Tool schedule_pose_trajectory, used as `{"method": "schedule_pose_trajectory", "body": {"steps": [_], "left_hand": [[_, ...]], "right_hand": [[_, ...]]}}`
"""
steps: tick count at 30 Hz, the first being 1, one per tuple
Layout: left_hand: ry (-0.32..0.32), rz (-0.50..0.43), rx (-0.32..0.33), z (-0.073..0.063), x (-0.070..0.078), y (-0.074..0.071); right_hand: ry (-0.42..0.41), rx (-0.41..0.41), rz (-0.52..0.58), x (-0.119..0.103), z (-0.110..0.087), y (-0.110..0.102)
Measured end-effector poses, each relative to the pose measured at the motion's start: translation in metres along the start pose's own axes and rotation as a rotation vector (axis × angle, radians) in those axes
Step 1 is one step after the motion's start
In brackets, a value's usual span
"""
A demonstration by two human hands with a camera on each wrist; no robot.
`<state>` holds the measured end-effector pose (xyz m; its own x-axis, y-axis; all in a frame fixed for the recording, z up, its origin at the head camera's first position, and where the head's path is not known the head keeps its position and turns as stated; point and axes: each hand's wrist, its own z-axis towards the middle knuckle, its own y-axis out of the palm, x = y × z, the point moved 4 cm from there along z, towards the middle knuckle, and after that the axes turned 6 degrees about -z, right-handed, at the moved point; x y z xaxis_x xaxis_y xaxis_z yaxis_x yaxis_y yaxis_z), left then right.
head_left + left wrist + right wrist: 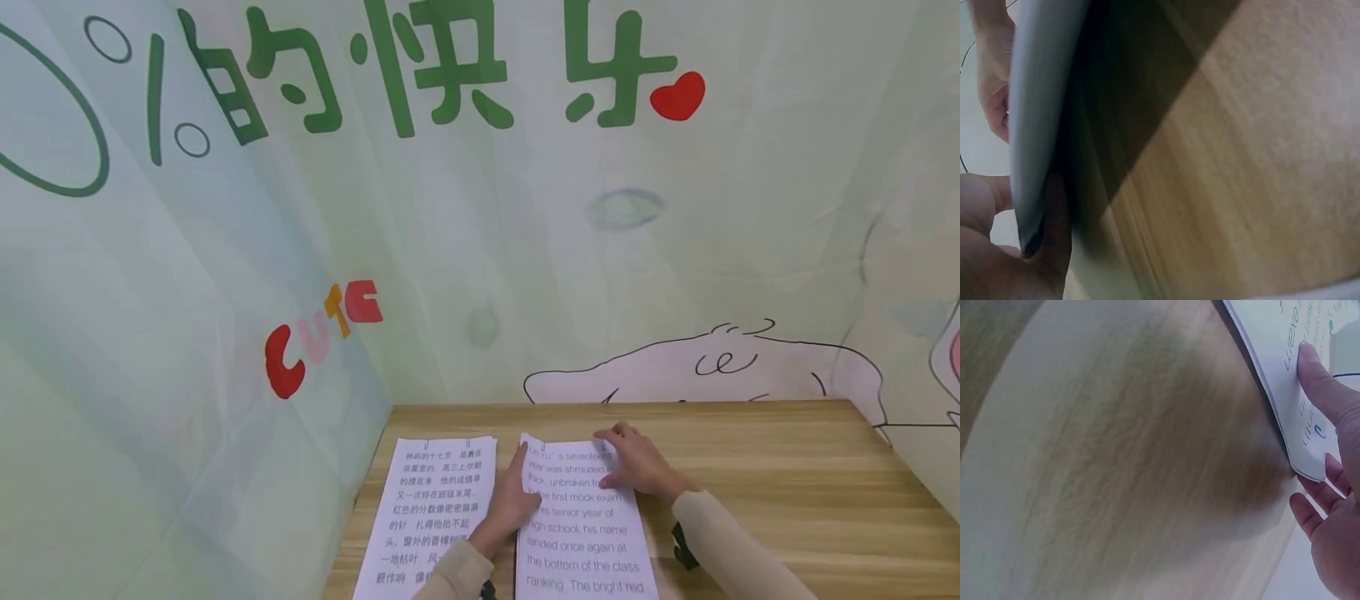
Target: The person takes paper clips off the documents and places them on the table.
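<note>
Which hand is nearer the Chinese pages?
Left. The left hand is by the right edge of the Chinese pages; the right hand is farther, at the top right corner of the English pages.

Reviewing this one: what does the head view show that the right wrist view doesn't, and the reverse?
Only the head view: the Chinese pages, the left hand and the red heart on the backdrop.

Only the right wrist view: a dark edge along the right side of the English pages.

Both: the right hand holding those pages, and the wooden table.
</note>
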<state>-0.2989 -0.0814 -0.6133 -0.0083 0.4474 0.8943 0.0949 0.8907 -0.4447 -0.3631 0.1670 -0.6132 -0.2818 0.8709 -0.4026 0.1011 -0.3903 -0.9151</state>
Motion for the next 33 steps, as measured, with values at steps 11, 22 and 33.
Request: {"method": "schedule_pose_trajectory", "body": {"steps": [11, 22, 33], "left_hand": [[0.068, -0.097, 0.024, -0.005, 0.001, 0.003], [0.095, -0.291, 0.027, -0.006, 0.001, -0.001], [0.126, -0.413, 0.064, -0.020, 0.005, -0.002]], "right_hand": [[0.072, 0.028, 0.227, 0.003, -0.001, -0.005], [0.073, 0.049, 0.487, 0.017, 0.001, -0.022], [0.049, -0.033, 0.656, 0.024, 0.000, -0.031]]}}
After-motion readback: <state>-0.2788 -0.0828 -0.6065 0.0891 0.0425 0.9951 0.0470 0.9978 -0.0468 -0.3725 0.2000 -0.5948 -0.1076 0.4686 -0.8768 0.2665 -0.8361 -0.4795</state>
